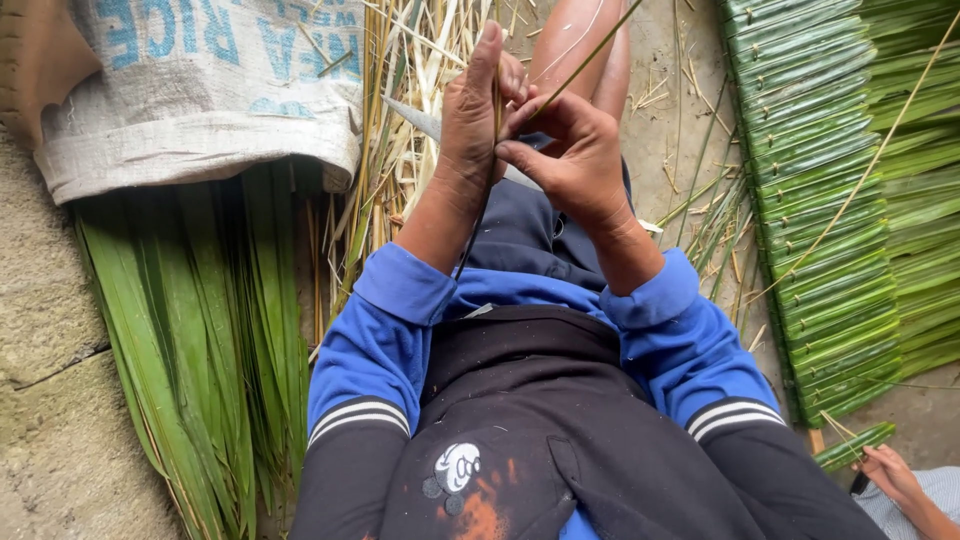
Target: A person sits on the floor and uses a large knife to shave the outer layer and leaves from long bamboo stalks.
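While two hands, left [468, 120], right [570, 150], pinch one green strip [590, 55], one knife blade [425, 122] between.

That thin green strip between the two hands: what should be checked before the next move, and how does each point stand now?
1. Thin green strip pinched by both hands: ok.
2. Left hand upright, fingers beside the strip: ok.
3. Right hand clear of the knife blade: cannot tell, the blade passes behind the hands.
4. Loose long leaves within reach at the left: ok.
5. Another person's hand away from the blade: ok.
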